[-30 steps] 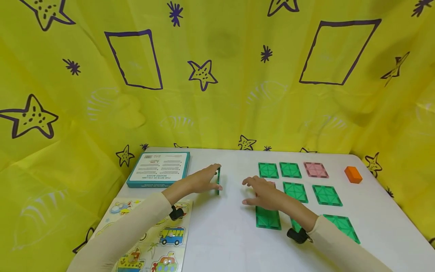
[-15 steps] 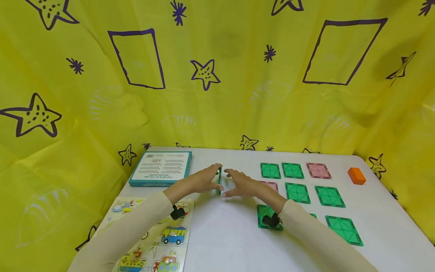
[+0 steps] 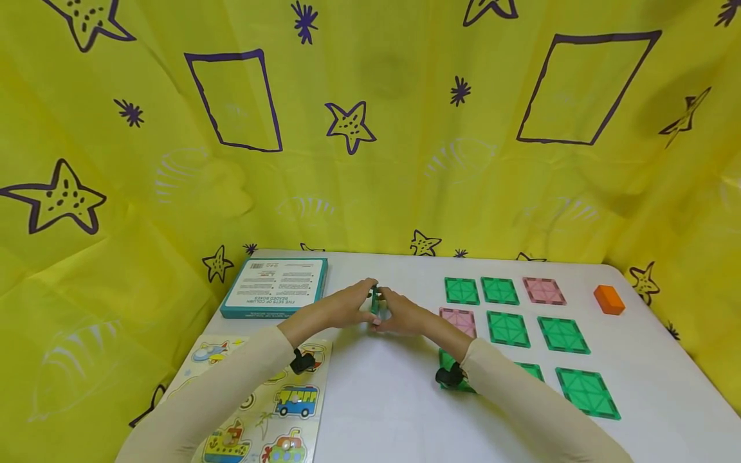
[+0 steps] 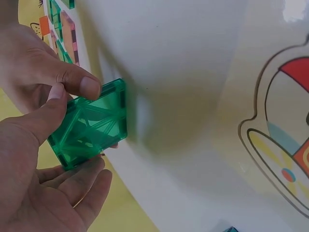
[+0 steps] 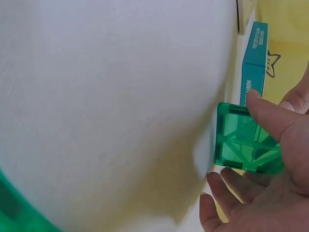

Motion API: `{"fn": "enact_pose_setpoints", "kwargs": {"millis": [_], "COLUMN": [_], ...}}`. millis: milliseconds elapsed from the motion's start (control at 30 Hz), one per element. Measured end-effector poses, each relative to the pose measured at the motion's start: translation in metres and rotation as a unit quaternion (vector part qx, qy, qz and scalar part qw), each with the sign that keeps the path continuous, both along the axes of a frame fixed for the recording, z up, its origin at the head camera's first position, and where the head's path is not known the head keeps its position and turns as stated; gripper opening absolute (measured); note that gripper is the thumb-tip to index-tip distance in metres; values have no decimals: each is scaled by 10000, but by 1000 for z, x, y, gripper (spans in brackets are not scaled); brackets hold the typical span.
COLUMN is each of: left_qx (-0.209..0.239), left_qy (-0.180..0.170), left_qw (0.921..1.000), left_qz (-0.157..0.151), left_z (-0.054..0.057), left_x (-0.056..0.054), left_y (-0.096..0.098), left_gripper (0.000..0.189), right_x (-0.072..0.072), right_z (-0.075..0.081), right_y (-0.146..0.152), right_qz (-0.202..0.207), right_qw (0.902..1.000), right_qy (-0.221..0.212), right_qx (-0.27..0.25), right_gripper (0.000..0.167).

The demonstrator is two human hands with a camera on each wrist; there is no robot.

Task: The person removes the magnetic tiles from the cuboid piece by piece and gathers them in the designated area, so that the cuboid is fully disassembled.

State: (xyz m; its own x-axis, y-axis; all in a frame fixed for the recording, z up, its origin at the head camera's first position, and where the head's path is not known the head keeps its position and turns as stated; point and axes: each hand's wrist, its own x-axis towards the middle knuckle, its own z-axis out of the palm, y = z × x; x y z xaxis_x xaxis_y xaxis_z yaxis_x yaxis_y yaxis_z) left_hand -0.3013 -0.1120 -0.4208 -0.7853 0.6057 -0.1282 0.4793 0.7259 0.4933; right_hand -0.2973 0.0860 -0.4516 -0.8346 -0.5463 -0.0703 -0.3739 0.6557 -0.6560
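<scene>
A green see-through magnetic tile (image 4: 91, 126) is on edge, held between my two hands at the middle of the table. My left hand (image 3: 345, 305) pinches it from the left, thumb on the near edge and fingers at the far edge. From the right, my right hand (image 3: 407, 316) grips the same tile (image 5: 244, 140), its thumb across one edge and its fingers reaching the opposite one. Both thumbs meet closely at the near edge in the left wrist view. In the head view the tile shows only as a thin green strip, partly hidden by the fingers.
Several green tiles (image 3: 508, 329) and pink tiles (image 3: 544, 290) lie flat on the right of the white table (image 3: 376, 411). An orange block (image 3: 609, 299) sits at the far right. On the left are a teal-edged box (image 3: 274, 287) and a picture puzzle board (image 3: 263, 418).
My right hand has moved left from over the flat tiles to the upright green tile and taken hold of it. My left hand has stayed in place, holding that tile.
</scene>
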Motion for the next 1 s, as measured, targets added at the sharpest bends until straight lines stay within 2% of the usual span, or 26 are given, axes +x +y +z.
{"fn": "enact_pose_setpoints", "kwargs": {"millis": [233, 500, 800, 1000], "left_qx": [-29, 202, 615, 631], "left_qy": [-27, -204, -291, -313], "left_qw": [10000, 9996, 9977, 9975], "left_qz": [26, 31, 39, 48], "left_z": [1, 4, 0, -5], "left_x": [1, 2, -1, -1], "left_y": [0, -4, -10, -7], "left_gripper": [85, 84, 74, 74], "right_x": [1, 1, 1, 6], "right_z": [-1, 0, 12, 22], "right_y": [0, 3, 16, 28], "right_qz": [-234, -379, -487, -361], "right_qw": [9997, 9993, 9982, 9982], "right_qy": [-25, 76, 293, 462], "right_qx": [-53, 11, -189, -101], "right_gripper": [85, 82, 78, 78]}}
